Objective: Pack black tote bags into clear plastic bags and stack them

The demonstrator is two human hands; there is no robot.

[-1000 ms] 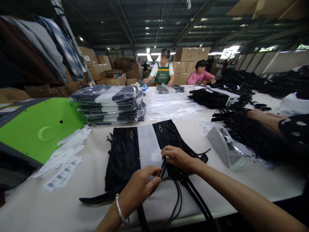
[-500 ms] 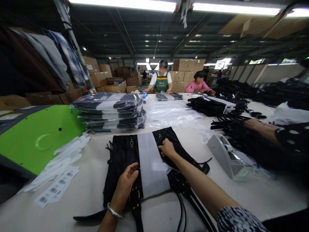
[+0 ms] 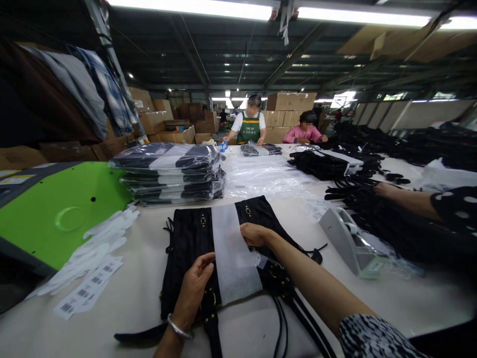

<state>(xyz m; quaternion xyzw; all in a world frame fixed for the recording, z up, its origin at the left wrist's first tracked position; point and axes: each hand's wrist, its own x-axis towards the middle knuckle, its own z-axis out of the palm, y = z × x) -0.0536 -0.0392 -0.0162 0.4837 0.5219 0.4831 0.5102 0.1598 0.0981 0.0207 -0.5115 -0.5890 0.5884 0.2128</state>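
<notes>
The white strip (image 3: 231, 253) runs lengthwise away from the person, over the black bag (image 3: 192, 233) on the bench (image 3: 143, 266). Left of the strip, the left hand (image 3: 193, 282) has fingers loosely parted, holding nothing visible. Right of the strip, the right hand (image 3: 258, 234) is nearer, bent fingers at its edge; whether they pinch, I cannot tell. The bag lies beneath both hands.

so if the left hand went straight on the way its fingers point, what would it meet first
Most likely the white strip on the black bag: the left hand points at its near edge and looks very close. Whether it already touches the strip is hard to tell here.
</notes>
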